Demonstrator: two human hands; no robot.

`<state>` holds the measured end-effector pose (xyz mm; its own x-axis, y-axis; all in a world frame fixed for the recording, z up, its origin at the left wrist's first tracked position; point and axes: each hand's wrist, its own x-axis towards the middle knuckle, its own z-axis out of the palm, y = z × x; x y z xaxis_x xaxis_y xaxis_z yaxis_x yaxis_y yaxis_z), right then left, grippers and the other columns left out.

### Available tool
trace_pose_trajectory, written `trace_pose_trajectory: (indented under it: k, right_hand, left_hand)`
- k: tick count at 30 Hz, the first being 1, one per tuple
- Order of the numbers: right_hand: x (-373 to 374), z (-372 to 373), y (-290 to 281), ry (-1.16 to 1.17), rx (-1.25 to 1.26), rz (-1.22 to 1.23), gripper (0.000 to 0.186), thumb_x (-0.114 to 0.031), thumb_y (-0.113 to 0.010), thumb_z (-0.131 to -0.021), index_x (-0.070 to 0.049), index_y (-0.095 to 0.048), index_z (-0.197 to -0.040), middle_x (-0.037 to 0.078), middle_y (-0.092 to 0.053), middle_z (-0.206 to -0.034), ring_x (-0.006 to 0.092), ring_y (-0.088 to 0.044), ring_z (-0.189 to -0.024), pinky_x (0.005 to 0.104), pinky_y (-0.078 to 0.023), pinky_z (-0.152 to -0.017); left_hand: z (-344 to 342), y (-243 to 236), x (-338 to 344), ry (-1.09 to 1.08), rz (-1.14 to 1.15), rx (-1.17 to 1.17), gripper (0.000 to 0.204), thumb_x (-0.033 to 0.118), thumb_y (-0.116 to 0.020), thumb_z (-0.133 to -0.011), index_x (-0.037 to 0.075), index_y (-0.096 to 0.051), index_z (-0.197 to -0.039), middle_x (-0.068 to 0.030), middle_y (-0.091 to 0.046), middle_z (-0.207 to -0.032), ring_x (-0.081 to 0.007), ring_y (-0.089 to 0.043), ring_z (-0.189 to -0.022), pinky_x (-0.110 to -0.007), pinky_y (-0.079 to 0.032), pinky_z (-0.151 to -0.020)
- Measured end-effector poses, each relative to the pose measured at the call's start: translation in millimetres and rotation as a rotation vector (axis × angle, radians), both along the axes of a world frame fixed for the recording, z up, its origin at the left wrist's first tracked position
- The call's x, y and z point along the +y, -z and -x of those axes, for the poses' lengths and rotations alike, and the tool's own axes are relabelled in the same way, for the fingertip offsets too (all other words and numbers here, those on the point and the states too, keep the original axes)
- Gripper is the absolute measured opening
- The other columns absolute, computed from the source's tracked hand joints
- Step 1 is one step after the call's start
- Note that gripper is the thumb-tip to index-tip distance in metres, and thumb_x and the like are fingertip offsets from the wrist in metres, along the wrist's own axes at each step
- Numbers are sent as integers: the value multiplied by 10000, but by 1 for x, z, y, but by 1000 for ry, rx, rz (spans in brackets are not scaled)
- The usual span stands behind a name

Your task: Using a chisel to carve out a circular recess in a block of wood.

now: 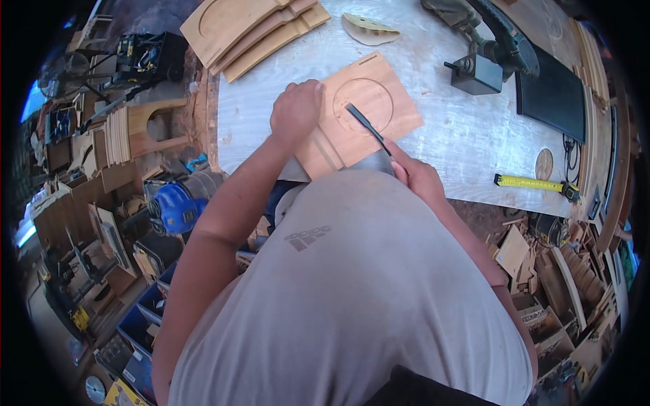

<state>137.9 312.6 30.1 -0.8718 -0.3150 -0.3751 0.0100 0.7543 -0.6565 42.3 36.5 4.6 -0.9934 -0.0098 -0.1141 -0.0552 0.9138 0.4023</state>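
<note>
A rectangular wooden board [403,111] lies angled at the bench's near edge, with a round shallow recess and a groove across its lower end. My left hand [296,111] is closed on its left side, fingers curled. My right hand [416,172] grips a slim dark flat tool [360,118], like a chisel or file, whose blade end rests inside the recess. Light scraps speckle the recess near that end. The lower edge of the board is partly hidden behind my shirt.
Stacked boards [250,30] and a thin pale piece [369,30] sit farther back on the pale bench [244,128]. Rightward are a grey box [477,74], machinery, a black panel [548,95] and a tape measure [535,184]. A blue tool [176,206] and wood offcuts crowd around below.
</note>
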Motion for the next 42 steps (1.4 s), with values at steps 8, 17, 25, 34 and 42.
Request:
trace_pose_trajectory:
  k: [8, 17, 25, 34, 42]
  right_hand:
    - [4, 0, 15, -11, 89, 15, 465, -275, -528, -1051, -273, -477, -1513, 186, -664, -755, 381, -666, -690, 493, -515, -639]
    - [-3, 6, 10, 27, 102, 52, 455, -255, -540, -1046, -280, -498, -1499, 188, -662, -752, 375, -662, -684, 490, -512, -640]
    - [-5, 10, 4, 39, 76, 47, 465, -242, -528, -1045, -258, -488, -1508, 202, -667, -773, 395, -667, -721, 504, -512, -670]
    - [-11, 19, 5, 31, 77, 59, 459, -249, -526, -1041, -241, -498, -1500, 212, -668, -791, 410, -663, -725, 509, -512, -686]
    - [-1, 9, 13, 21, 108, 36, 457, -250, -546, -1034, -254, -514, -1490, 209, -660, -761, 404, -662, -705, 499, -523, -672]
  left_hand:
    - [1, -2, 0, 8, -4, 1, 308, 284, -471, -1058, 65, -683, -1016, -149, -707, -942, -353, -635, -968, -502, -510, -877]
    - [0, 1, 1, 23, 8, 11, 317, 290, -461, -1066, 65, -671, -992, -144, -705, -944, -350, -634, -967, -501, -509, -884]
    - [7, -6, 0, 19, 41, 22, 305, 288, -459, -1065, 69, -668, -1027, -150, -703, -953, -360, -637, -971, -500, -517, -867]
    - [1, 8, -4, -8, 17, -1, 294, 299, -476, -1056, 82, -673, -1040, -166, -702, -948, -364, -638, -970, -501, -520, -870]
    - [3, -3, 1, -7, 12, 6, 308, 302, -475, -1059, 77, -682, -1022, -164, -703, -954, -357, -640, -981, -500, -519, -882]
